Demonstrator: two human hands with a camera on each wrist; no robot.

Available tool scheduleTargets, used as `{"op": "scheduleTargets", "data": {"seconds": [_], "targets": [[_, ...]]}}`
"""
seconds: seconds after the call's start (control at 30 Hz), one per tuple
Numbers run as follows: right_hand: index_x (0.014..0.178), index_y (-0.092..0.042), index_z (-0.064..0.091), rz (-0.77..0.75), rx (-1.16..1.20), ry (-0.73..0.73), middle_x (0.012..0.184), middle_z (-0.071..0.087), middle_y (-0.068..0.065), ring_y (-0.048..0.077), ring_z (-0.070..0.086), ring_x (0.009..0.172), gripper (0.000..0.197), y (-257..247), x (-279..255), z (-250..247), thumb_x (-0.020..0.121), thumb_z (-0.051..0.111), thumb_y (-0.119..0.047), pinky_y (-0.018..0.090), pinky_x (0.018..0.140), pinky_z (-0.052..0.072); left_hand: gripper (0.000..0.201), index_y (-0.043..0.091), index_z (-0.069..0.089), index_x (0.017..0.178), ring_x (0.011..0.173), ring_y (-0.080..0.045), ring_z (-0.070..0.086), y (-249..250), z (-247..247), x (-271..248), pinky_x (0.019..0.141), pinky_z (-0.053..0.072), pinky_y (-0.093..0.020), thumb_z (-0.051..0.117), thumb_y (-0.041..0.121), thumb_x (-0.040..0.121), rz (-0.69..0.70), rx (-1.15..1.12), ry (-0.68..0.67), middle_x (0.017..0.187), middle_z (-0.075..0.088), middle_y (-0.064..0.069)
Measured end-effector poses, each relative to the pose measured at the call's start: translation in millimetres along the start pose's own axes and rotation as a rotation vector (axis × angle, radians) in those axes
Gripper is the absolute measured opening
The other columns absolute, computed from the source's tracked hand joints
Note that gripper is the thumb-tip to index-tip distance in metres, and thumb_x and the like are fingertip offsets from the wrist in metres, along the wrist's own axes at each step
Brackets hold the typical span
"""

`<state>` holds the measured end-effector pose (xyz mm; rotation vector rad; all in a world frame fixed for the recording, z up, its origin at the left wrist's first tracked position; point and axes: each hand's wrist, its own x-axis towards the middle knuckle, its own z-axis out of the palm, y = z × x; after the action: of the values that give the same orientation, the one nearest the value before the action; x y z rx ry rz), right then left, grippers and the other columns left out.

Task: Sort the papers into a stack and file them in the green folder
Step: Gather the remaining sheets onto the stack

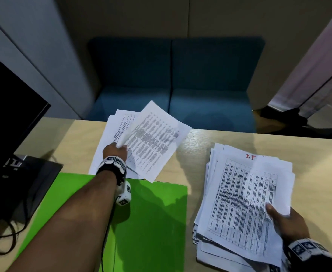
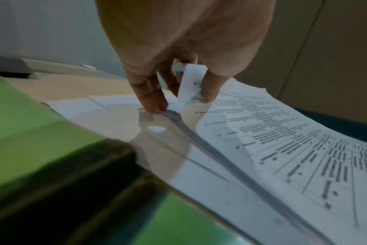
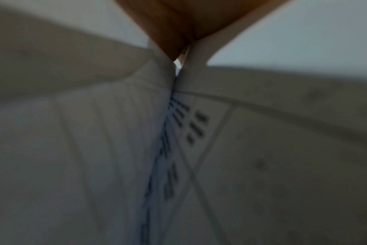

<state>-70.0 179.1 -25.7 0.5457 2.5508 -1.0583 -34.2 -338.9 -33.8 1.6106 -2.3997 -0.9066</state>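
A closed green folder (image 1: 151,222) lies on the wooden desk in front of me. Beyond it sits a small stack of printed sheets (image 1: 106,142). My left hand (image 1: 115,151) pinches the near corner of one printed sheet (image 1: 153,142), held tilted just above that stack. In the left wrist view the left hand (image 2: 178,86) has thumb and fingers nipping that sheet's (image 2: 283,140) curled corner. A larger, untidy pile of papers (image 1: 235,203) lies at the right. My right hand (image 1: 285,218) grips its top sheet at the near right edge, thumb on top. The right wrist view is filled by blurred paper (image 3: 199,149).
A black monitor (image 1: 7,107) with its stand and cables (image 1: 4,222) occupies the desk's left end. A blue sofa (image 1: 173,85) stands beyond the desk's far edge (image 1: 239,134). Bare desk surface shows between the folder and the right pile.
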Motion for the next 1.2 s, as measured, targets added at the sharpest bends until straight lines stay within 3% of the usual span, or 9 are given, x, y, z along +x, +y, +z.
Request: {"op": "scheduleTargets", "data": {"seconds": [0.13, 0.27, 0.47, 0.6, 0.77, 0.9, 0.97, 1.07, 1.2], "targets": [[0.094, -0.008, 0.061, -0.008, 0.002, 0.004, 0.089, 0.063, 0.020, 0.033, 0.059, 0.080, 0.059, 3, 2, 1, 0.066, 0.061, -0.060, 0.035, 0.069, 0.042, 0.043, 0.001, 0.065, 0.101, 0.110, -0.041, 0.055, -21, -12, 16, 0.095, 0.048, -0.044, 0.062, 0.036, 0.077, -0.101, 0.094, 0.049, 0.116, 0.057, -0.024], [0.096, -0.005, 0.062, -0.002, -0.039, 0.007, 0.092, 0.064, 0.025, 0.035, 0.059, 0.079, 0.044, 10, 10, 3, 0.082, 0.066, -0.047, 0.040, 0.073, 0.048, 0.056, 0.016, 0.060, 0.118, 0.122, -0.034, 0.046, -38, -15, 17, 0.102, 0.042, -0.041, 0.063, 0.050, 0.074, -0.083, 0.178, 0.001, 0.127, 0.051, -0.014], [0.093, -0.009, 0.060, 0.004, -0.071, 0.000, 0.090, 0.064, 0.024, 0.036, 0.060, 0.079, 0.051, 9, 14, 4, 0.077, 0.066, -0.057, 0.039, 0.073, 0.048, 0.076, 0.004, 0.042, 0.128, 0.126, -0.037, 0.038, -36, -15, 18, 0.102, 0.039, -0.048, 0.077, 0.040, 0.072, -0.063, 0.247, 0.013, 0.130, 0.043, -0.020], [0.095, -0.007, 0.061, 0.018, -0.058, 0.014, 0.092, 0.065, 0.026, 0.036, 0.060, 0.079, 0.046, 8, 14, 4, 0.080, 0.068, -0.049, 0.040, 0.075, 0.049, 0.067, 0.003, 0.045, 0.125, 0.122, -0.039, 0.047, -32, -14, 25, 0.101, 0.043, -0.044, 0.077, 0.031, 0.073, -0.069, 0.205, -0.043, 0.128, 0.050, -0.023], [0.091, -0.006, 0.061, 0.014, -0.037, 0.001, 0.083, 0.064, 0.022, 0.031, 0.059, 0.072, 0.067, 2, 8, 2, 0.060, 0.053, -0.065, 0.029, 0.058, 0.039, 0.040, 0.006, 0.054, 0.117, 0.112, -0.043, 0.053, -26, -11, 14, 0.093, 0.049, -0.046, 0.061, 0.019, 0.079, 0.018, 0.198, 0.020, 0.117, 0.056, -0.025], [0.095, -0.004, 0.062, -0.014, -0.001, -0.008, 0.086, 0.063, 0.022, 0.031, 0.058, 0.074, 0.062, 3, 6, 4, 0.071, 0.061, -0.061, 0.031, 0.060, 0.042, 0.043, 0.009, 0.045, 0.131, 0.106, -0.044, 0.058, -5, -20, -2, 0.090, 0.049, -0.043, 0.054, 0.018, 0.090, 0.144, 0.080, -0.068, 0.118, 0.057, -0.028], [0.099, -0.004, 0.062, -0.010, 0.047, -0.015, 0.089, 0.063, 0.022, 0.033, 0.058, 0.078, 0.051, 5, 6, 4, 0.078, 0.068, -0.050, 0.038, 0.071, 0.045, 0.037, 0.010, 0.048, 0.126, 0.100, -0.039, 0.061, 10, -27, -12, 0.086, 0.051, -0.040, 0.056, 0.019, 0.091, 0.235, -0.032, -0.097, 0.112, 0.061, -0.024], [0.101, -0.004, 0.062, -0.021, 0.050, -0.028, 0.088, 0.061, 0.019, 0.033, 0.058, 0.082, 0.048, 5, 6, 3, 0.079, 0.071, -0.046, 0.036, 0.074, 0.043, 0.028, 0.009, 0.056, 0.116, 0.092, -0.026, 0.060, 37, -36, -32, 0.079, 0.045, -0.030, 0.059, 0.015, 0.089, 0.338, -0.257, -0.094, 0.102, 0.064, -0.010], [0.092, -0.009, 0.057, -0.050, 0.044, -0.035, 0.092, 0.061, 0.021, 0.033, 0.057, 0.084, 0.034, 3, 7, 2, 0.083, 0.067, -0.041, 0.041, 0.078, 0.048, 0.032, 0.015, 0.058, 0.119, 0.095, -0.025, 0.064, 69, -30, -76, 0.085, 0.053, -0.037, 0.062, 0.019, 0.087, 0.305, -0.533, -0.226, 0.106, 0.068, -0.005]]}}
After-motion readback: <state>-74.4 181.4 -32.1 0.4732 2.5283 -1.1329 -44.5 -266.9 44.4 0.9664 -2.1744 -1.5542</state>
